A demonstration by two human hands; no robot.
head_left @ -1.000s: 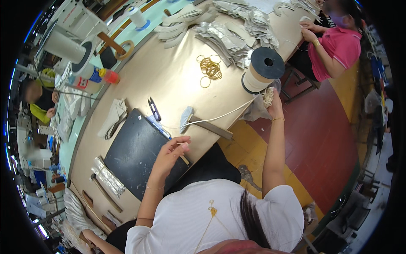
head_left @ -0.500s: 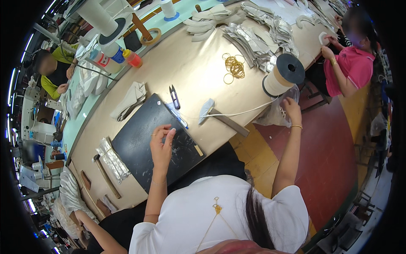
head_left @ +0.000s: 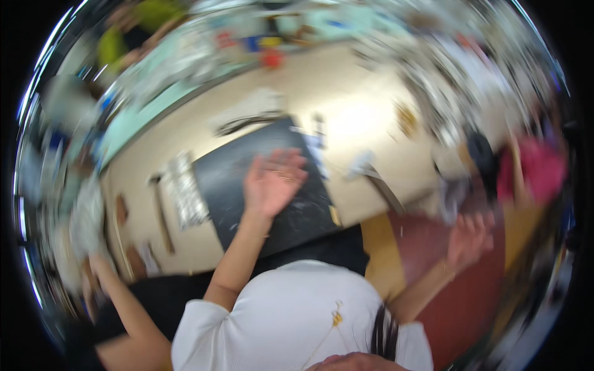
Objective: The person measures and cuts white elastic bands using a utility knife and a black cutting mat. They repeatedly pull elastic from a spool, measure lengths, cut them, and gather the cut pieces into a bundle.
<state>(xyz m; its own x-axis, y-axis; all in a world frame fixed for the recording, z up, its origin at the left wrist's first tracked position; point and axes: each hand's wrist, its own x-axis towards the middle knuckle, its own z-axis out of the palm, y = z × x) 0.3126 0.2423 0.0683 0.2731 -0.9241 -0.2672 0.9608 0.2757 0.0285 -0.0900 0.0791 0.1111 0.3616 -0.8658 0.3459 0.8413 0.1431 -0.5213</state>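
Observation:
Palm up, my left hand (head_left: 275, 182) hovers over a black board (head_left: 232, 164) on the table, its fingers stretched out and nothing in it. Off the table's right edge, above the floor, my right hand (head_left: 470, 240) is blurred, but its fingers look apart and hold nothing I can see. Nearest to it hangs a clear plastic bag (head_left: 453, 196), below a large thread spool (head_left: 453, 162). A tool with a wrapped pale head and a dark handle (head_left: 387, 193) lies between my hands. Thread snips (head_left: 318, 128) lie beyond the board.
Left of the board are a silvery wrapped bundle (head_left: 187, 193) and a hammer (head_left: 162, 216). Rubber bands (head_left: 405, 119) and piles of grey strips (head_left: 436, 102) lie farther right. One co-worker in pink (head_left: 537, 170) sits at right, another in yellow-green (head_left: 158, 15) at far left.
My view has swung, smearing the scene. My left hand has turned palm up and its fingers have straightened. My right hand has drawn back from the plastic bag.

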